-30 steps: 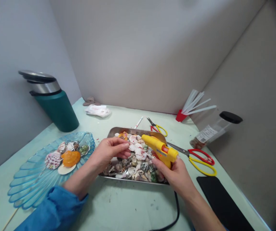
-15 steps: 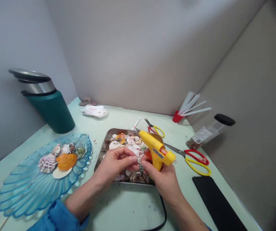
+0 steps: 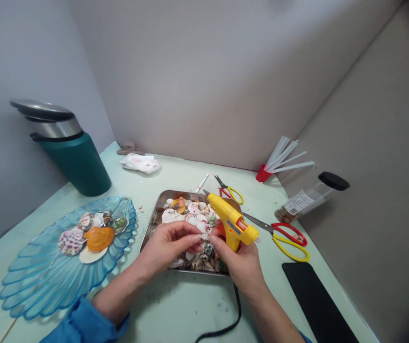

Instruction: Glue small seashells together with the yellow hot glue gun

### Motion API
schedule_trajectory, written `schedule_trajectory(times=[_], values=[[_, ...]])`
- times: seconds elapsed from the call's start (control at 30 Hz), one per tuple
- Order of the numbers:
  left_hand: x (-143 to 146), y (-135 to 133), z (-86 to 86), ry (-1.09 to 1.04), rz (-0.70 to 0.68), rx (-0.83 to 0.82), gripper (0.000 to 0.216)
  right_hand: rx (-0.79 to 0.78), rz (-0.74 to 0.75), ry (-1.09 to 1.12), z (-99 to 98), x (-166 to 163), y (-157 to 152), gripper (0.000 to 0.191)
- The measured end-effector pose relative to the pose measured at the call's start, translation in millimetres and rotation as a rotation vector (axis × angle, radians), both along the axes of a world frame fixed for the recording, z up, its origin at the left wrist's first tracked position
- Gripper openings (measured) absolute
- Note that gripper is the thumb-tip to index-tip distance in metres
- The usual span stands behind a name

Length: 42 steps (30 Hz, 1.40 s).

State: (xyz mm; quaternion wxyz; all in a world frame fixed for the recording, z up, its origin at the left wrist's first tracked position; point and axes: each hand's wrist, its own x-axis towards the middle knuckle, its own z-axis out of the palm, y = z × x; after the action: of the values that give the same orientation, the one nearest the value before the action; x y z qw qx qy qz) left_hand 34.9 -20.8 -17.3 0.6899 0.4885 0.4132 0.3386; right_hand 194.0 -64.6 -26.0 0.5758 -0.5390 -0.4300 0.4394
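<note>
My right hand (image 3: 245, 264) is wrapped round a yellow hot glue gun (image 3: 231, 219), whose nozzle points up and away to the left. My left hand (image 3: 174, 243) is closed in a pinch over the near part of a metal tray (image 3: 154, 216). Between the fingertips of both hands shows a small whitish piece (image 3: 204, 236), too small to tell its kind. Beneath the hands, the tray holds many seashells (image 3: 172, 216), some white, some orange, some striped red. A black cord (image 3: 238, 305) trails below the right hand.
To the left lies a blue shell-shaped glass dish (image 3: 43, 281) with several shells. A green bottle (image 3: 86, 164) stands behind it. Scissors (image 3: 288, 238), smaller scissors (image 3: 231, 189), a clear jar (image 3: 304, 202), a red cup of glue sticks (image 3: 262, 173) and a black slab (image 3: 318, 300) are to the right.
The hands stay together over the tray, fingertips pinched as before. The glue gun has shifted only slightly, and the cord below it has swung a little left.
</note>
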Motion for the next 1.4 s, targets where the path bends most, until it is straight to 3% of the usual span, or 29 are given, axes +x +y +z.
schedule_trajectory(times=[0.17, 0.27, 0.33, 0.57, 0.77, 1.07, 1.4], values=[[-3, 2, 1.0, 0.001, 0.129, 0.037, 0.027, 0.033, 0.011, -0.086, -2.1, 9, -4, 0.021], [-6, 6, -1.9, -0.054, 0.229, 0.024, 0.026, 0.008, 0.177, -0.16, -6.6, 23, -11, 0.022], [-7, 8, -4.4, -0.096, 0.253, 0.008, 0.026, 0.063, 0.212, -0.242, -9.8, 31, -15, 0.017], [-9, 9, -6.6, -0.178, 0.264, -0.043, 0.024, 0.242, 0.152, -0.416, -13.3, 31, -18, 0.004], [-9, 11, -9.8, -0.221, 0.246, -0.085, 0.024, 0.368, 0.109, -0.417, -14.6, 26, -16, 0.014], [-10, 10, -9.8, -0.246, 0.238, -0.14, 0.026, 0.325, 0.28, -0.63, -16.4, 34, -14, 0.013], [-10, 12, -12.7, -0.253, 0.273, -0.133, 0.028, 0.432, 0.344, -0.615, -16.7, 34, -13, 0.02]])
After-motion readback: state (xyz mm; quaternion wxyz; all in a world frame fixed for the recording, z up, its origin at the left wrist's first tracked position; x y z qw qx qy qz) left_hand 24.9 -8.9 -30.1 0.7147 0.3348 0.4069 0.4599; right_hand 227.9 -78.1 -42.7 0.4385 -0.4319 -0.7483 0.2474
